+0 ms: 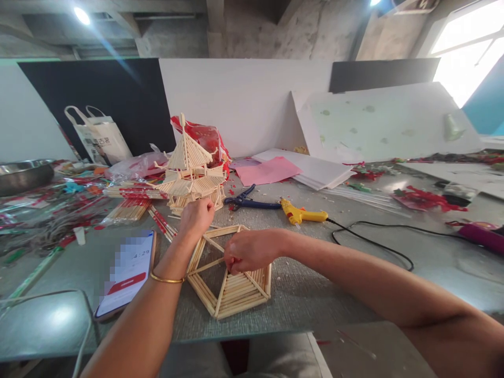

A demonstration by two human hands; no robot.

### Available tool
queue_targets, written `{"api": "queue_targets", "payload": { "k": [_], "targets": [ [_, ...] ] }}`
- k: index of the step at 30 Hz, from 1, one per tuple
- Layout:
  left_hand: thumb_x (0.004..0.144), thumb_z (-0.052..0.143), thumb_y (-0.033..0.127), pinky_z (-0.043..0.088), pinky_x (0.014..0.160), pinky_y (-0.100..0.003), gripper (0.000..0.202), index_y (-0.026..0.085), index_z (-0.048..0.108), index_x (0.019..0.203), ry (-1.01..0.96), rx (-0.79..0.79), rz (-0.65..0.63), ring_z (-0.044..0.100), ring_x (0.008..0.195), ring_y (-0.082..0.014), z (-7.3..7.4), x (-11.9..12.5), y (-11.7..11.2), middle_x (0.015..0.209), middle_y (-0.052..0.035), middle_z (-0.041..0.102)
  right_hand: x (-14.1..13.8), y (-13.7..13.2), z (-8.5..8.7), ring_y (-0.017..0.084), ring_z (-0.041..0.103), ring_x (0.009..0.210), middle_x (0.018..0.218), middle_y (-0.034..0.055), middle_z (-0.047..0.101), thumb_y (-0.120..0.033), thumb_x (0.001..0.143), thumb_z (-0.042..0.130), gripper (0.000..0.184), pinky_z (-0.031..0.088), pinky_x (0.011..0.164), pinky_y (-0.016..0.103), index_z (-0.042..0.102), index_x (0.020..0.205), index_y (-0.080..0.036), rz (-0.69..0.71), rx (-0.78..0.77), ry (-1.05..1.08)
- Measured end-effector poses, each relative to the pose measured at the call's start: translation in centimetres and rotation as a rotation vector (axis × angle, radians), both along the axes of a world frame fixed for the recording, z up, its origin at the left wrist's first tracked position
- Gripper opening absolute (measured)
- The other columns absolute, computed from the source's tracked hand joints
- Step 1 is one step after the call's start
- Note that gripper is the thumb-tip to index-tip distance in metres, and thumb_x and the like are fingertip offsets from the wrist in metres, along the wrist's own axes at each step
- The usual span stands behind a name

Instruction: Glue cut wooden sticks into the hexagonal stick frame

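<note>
A flat hexagonal frame of thin wooden sticks (242, 294) lies on the table in front of me, its front and right sections filled with rows of sticks. Over its middle is my right hand (252, 249), fingers pinched down at the hub where the spokes meet; whatever they grip is hidden. My left hand (198, 216) is closed above the frame's far left edge, and its back hides anything in the fingers. Just beyond it stands a tiered pagoda model (191, 176) built from similar sticks.
Behind the frame lie dark-handled pliers (255, 203) and a yellow glue gun (303, 212) with a black cord. A phone (128, 275) rests beside my left forearm. Bundled sticks (129, 207), pink paper (271, 170) and white boards (311, 168) lie farther back. A metal bowl (25, 177) stands far left.
</note>
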State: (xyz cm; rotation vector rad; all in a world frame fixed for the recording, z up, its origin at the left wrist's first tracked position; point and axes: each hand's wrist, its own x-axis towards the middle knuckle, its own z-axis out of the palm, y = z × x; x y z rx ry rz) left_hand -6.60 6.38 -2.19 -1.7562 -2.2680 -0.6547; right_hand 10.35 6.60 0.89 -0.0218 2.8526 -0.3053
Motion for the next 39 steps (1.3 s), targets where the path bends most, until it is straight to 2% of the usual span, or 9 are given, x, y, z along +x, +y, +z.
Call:
{"api": "queue_targets", "payload": {
  "k": [26, 35, 39],
  "targets": [
    [0.078, 0.045, 0.027, 0.041, 0.065, -0.028, 0.023, 0.022, 0.067, 0.081, -0.009, 0.004, -0.028, 0.064, 0.077, -0.0224, 0.2, 0.0, 0.0, 0.081, -0.0061, 0.071, 0.1, 0.2, -0.1, 0.010, 0.047, 0.063, 0.076, 0.0044, 0.066, -0.016, 0.077, 0.055, 0.017, 0.033, 0.060, 0.021, 0.070, 0.084, -0.010, 0.021, -0.015, 0.003],
    [0.077, 0.046, 0.029, 0.042, 0.064, -0.027, 0.023, 0.022, 0.067, 0.081, -0.028, 0.007, -0.002, 0.064, 0.076, -0.0221, 0.4, 0.0, -0.1, 0.080, -0.0055, 0.071, 0.6, 0.9, 1.1, 0.009, 0.051, 0.065, 0.079, 0.0038, 0.065, -0.017, 0.078, 0.054, 0.017, 0.036, 0.062, 0.020, 0.068, 0.087, -0.011, -0.094, -0.072, 0.058],
    [0.077, 0.047, 0.028, 0.042, 0.065, -0.026, 0.022, 0.022, 0.067, 0.082, -0.028, 0.001, -0.002, 0.064, 0.076, -0.0204, 0.4, 0.0, -0.1, 0.080, -0.0042, 0.071, 0.5, 0.9, 1.0, 0.009, 0.051, 0.066, 0.079, 0.0037, 0.065, -0.015, 0.078, 0.053, 0.018, 0.036, 0.062, 0.020, 0.068, 0.087, -0.011, -0.079, -0.082, 0.050]
  ]
}}
